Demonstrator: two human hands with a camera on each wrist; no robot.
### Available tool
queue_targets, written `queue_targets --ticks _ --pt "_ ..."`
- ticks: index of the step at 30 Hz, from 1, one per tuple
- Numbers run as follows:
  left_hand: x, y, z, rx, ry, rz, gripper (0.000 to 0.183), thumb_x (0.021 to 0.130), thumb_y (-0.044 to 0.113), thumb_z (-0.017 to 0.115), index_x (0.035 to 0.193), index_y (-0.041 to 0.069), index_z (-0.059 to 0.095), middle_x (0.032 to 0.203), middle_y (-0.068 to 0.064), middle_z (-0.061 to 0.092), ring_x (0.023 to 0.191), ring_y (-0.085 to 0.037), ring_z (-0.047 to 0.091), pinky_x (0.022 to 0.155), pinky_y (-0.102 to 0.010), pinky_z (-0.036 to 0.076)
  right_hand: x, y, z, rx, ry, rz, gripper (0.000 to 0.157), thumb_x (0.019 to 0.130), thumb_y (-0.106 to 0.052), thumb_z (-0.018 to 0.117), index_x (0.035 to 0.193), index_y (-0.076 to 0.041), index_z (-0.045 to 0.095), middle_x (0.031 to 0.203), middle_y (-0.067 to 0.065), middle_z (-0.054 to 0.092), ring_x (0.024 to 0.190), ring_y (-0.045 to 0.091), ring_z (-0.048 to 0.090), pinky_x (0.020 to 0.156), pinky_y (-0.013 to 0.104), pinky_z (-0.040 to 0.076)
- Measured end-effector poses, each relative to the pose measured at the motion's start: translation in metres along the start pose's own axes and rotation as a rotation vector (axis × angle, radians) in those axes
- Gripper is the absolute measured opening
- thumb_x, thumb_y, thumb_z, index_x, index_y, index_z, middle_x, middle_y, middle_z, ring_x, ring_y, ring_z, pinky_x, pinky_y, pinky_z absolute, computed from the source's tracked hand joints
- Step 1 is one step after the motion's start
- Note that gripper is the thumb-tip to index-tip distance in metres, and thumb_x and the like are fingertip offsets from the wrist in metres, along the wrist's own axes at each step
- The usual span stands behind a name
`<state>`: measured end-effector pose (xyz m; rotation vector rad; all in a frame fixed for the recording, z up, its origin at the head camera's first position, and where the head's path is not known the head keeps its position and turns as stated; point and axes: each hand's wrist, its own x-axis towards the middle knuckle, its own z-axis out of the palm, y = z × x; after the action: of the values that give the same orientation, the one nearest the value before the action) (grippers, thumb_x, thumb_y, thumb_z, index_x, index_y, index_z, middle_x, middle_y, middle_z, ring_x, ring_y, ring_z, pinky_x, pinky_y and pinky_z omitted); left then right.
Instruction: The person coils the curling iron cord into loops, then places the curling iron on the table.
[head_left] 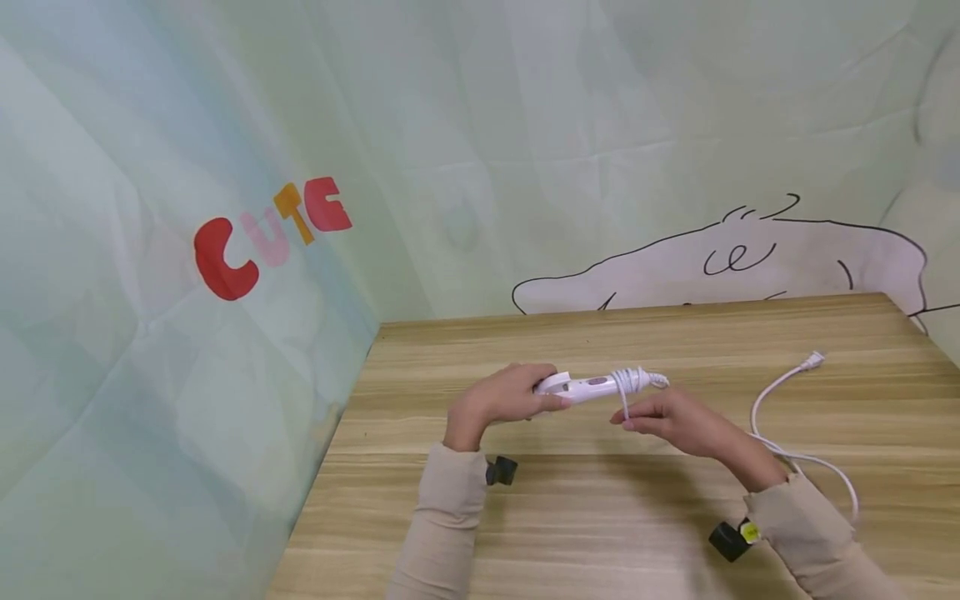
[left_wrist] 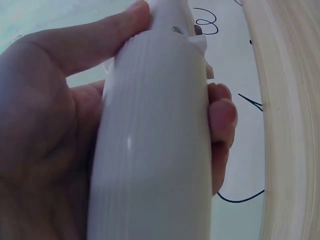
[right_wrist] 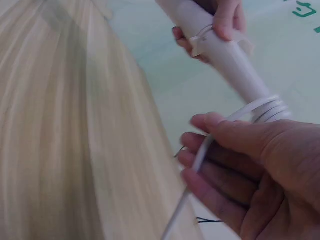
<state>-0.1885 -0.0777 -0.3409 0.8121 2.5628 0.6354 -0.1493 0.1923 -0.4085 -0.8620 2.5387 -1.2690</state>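
Observation:
My left hand (head_left: pixel 506 395) grips a white curling iron (head_left: pixel 594 389) near its middle, above the wooden table. In the left wrist view, its thick white body (left_wrist: pixel 155 140) lies between the thumb and the curled fingers. A small oval panel shows on the handle. Several turns of white cord (head_left: pixel 627 382) are wound round the handle's end. My right hand (head_left: pixel 686 421) pinches the cord between thumb and fingertips, just below the wound turns. In the right wrist view, the held cord (right_wrist: pixel 201 152) runs from the coil across the fingers and downward.
The loose part of the cord (head_left: pixel 761 404) curves over the right side of the wooden table (head_left: pixel 585 525), ending in a plug (head_left: pixel 812 360) near the back. A printed cloth backdrop (head_left: pixel 465 167) stands behind and to the left of the table.

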Motion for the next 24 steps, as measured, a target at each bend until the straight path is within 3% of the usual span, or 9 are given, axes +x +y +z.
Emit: queue_targets --ticks 5,16,21,24 --pt "-0.001 -0.001 -0.001 -0.016 -0.002 0.035 0.028 0.092 0.043 0.059 0.103 0.018 0.057 0.082 0.002 0.058 0.069 -0.010 0.052 0.062 -0.024 0.043 0.002 0.013 0.006 0.042 0.049 -0.028 0.022 0.094 -0.018 0.060 0.104 -0.004 0.073 0.105 0.013 0.071 0.095 0.000 0.063 0.078 0.023 0.051" --pt "-0.003 -0.002 -0.001 -0.039 -0.037 0.084 0.026 0.091 0.040 0.060 0.104 0.018 0.056 0.084 0.003 0.056 0.073 -0.010 0.051 0.064 -0.023 0.042 0.006 0.033 0.007 0.263 0.117 -0.031 0.021 0.090 -0.010 0.064 0.105 0.004 0.065 0.101 0.025 0.068 0.091 0.001 0.066 0.078 0.022 0.052" --pt "-0.003 -0.001 -0.002 -0.030 -0.047 0.103 0.023 0.091 0.039 0.060 0.100 0.019 0.055 0.084 0.003 0.056 0.073 -0.010 0.050 0.065 -0.023 0.041 0.006 0.032 -0.002 0.069 0.162 0.046 0.018 0.088 -0.021 0.069 0.098 -0.007 0.071 0.093 0.007 0.073 0.080 0.001 0.061 0.072 0.023 0.050" --pt "-0.003 -0.001 -0.002 -0.029 -0.052 0.115 0.022 0.091 0.038 0.061 0.098 0.018 0.055 0.083 0.004 0.055 0.072 -0.009 0.049 0.064 -0.022 0.041 0.006 0.030 -0.008 -0.052 0.186 0.055 0.011 0.085 -0.017 0.072 0.090 -0.008 0.071 0.087 0.002 0.072 0.073 0.003 0.056 0.068 0.025 0.047"
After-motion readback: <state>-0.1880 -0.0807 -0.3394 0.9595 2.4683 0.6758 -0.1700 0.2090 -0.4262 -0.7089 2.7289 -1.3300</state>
